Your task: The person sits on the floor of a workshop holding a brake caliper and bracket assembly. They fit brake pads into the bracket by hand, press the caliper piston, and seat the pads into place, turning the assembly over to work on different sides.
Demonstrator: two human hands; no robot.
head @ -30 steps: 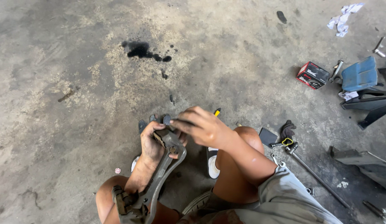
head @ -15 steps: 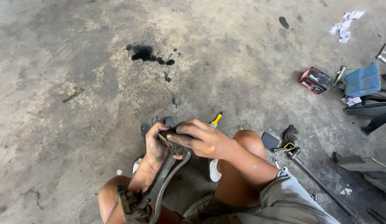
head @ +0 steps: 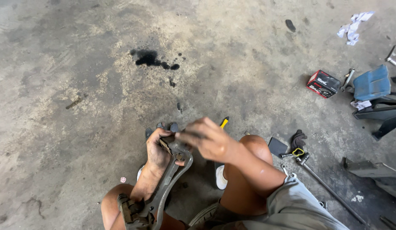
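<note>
**Metal bracket braced across the lap, both hands at its top end**

Floor: bare concrete, stained. Person sits on it, knees up, so the lap does the job of a stand.

Metal bracket: long, grimy curved casting running from the left knee up to the hands. Lower end sits on the left thigh, which looks like it takes the weight and leaves the hands free for the top end.

Left hand: greasy, fingers wrapped and pressed around the bracket's upper end from behind, seemingly to steady it.

Right hand: reaches across from the right, over the top end. Motion-blurred; fingers look bunched together at the bracket tip, but I cannot tell whether they pinch anything small.

Around, well apart on the right:
- blue plastic piece with dark panels beside it
- long metal bar lying just beside the right leg
- red-and-black box
- white rag, far corner
- black glove next to a flat dark pad
- yellow-handled tool, mostly hidden behind the right hand

Dark oil patch ahead of the knees, clear of the work.

In the way: the right forearm and knee block the view of the floor under the hands; the bracket's top end is partly covered by both hands.
</note>
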